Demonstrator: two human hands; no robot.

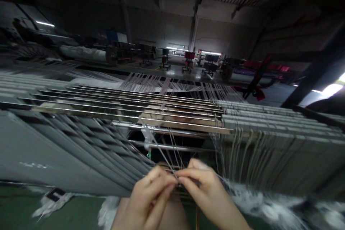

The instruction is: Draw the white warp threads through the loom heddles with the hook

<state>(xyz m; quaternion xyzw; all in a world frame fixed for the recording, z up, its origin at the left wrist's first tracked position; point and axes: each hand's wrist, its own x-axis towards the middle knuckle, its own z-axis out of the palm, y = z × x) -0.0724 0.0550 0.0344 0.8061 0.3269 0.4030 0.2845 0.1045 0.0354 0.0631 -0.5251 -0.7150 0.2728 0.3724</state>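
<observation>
My left hand (152,196) and my right hand (206,188) meet fingertip to fingertip at the lower middle of the head view. Both pinch at the lower ends of thin pale threads (163,151), which run up to the metal bars of a weaving frame. Whether each hand holds one thread or several is too small to tell. Above my hands, long flat metal bars (161,109) lie side by side across the frame. Hanging from one bar is a strip of white material (146,136). To the right, a thick row of pale cords (248,151) drapes from the bars.
Grey flat panels or packed strips (67,154) fan out at the left. White fluffy waste (54,203) lies on the green floor (16,208), with more white thread (269,206) at the lower right. Beyond stand a large white roll (83,53) and several dark racks (188,59).
</observation>
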